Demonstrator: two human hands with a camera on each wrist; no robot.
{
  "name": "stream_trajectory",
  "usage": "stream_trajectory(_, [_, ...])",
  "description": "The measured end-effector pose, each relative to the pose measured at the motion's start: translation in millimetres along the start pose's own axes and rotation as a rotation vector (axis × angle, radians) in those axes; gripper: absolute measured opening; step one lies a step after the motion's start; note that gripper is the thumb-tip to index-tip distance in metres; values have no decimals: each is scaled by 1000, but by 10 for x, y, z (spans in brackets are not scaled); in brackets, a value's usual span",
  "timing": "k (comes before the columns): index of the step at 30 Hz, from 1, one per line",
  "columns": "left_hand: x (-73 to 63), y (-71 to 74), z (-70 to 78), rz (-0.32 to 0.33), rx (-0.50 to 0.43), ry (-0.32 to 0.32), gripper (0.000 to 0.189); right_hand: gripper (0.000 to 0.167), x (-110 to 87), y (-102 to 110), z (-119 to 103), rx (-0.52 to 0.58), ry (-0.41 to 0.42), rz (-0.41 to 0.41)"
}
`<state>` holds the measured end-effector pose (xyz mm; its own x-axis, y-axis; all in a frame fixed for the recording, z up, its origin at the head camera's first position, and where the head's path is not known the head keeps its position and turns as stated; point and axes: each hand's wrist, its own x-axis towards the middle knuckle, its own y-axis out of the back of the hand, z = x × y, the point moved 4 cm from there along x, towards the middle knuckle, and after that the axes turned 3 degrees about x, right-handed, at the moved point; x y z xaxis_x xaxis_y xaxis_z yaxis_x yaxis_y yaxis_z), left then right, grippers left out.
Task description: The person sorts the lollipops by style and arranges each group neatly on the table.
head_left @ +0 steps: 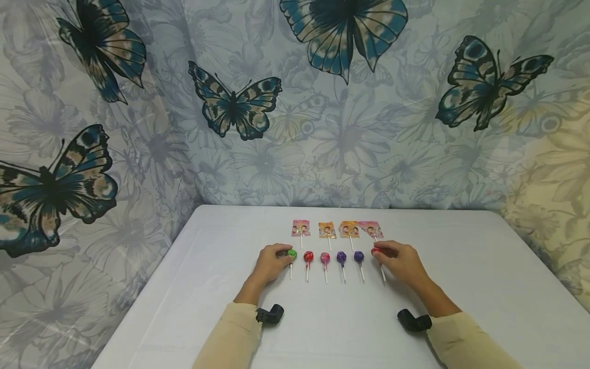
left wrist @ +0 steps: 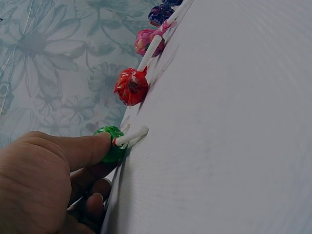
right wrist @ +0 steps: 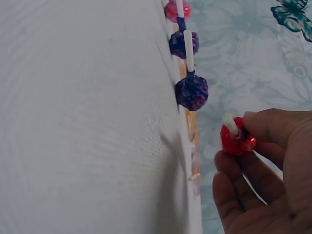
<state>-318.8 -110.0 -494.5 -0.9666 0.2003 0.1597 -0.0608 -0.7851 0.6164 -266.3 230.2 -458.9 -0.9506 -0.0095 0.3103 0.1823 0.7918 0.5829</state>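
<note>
My left hand (head_left: 272,262) pinches the head of a green lollipop (left wrist: 113,144) between thumb and fingers, at the left end of a row; its white stick points toward me. At the row's right end, my right hand (head_left: 402,262) pinches a red lollipop (right wrist: 237,137) by its wrapped head, and its stick slants down toward the table. Between the hands lie a red lollipop (head_left: 308,256), a pink lollipop (head_left: 324,258) and two purple lollipops, the left one (head_left: 341,257) and the right one (head_left: 359,257), sticks toward me.
Behind the row lie several flat-wrapped lollipops: a pink packet (head_left: 301,227) at left, two orange packets, one (head_left: 327,229) beside the other (head_left: 349,228), and another pink packet (head_left: 370,228) at right. The white table (head_left: 193,307) meets a butterfly-patterned backdrop (head_left: 318,169) at its far edge.
</note>
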Motion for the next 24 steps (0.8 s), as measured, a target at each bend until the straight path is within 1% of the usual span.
stream_trajectory(3, [-3, 4, 17, 1, -3, -6, 28, 27, 17, -15, 49, -9, -22, 0])
stream_trajectory(6, [-5, 7, 25, 0, -6, 7, 28, 26, 28, -40, 103, -35, -45, -12])
stream_trajectory(9, [-3, 6, 27, -1, 1, 5, 28, 26, 30, -67, 143, -60, -59, -20])
stream_trajectory(12, [-2, 8, 17, -4, 1, 14, 28, 25, 31, -92, 158, -80, -47, -20])
stream_trajectory(18, [2, 9, 11, -5, -4, 3, 29, 25, 32, -100, 162, -91, -22, -3])
stream_trajectory(24, [9, 2, -5, -8, -15, -3, 29, 27, 26, -108, 161, -111, -35, -9])
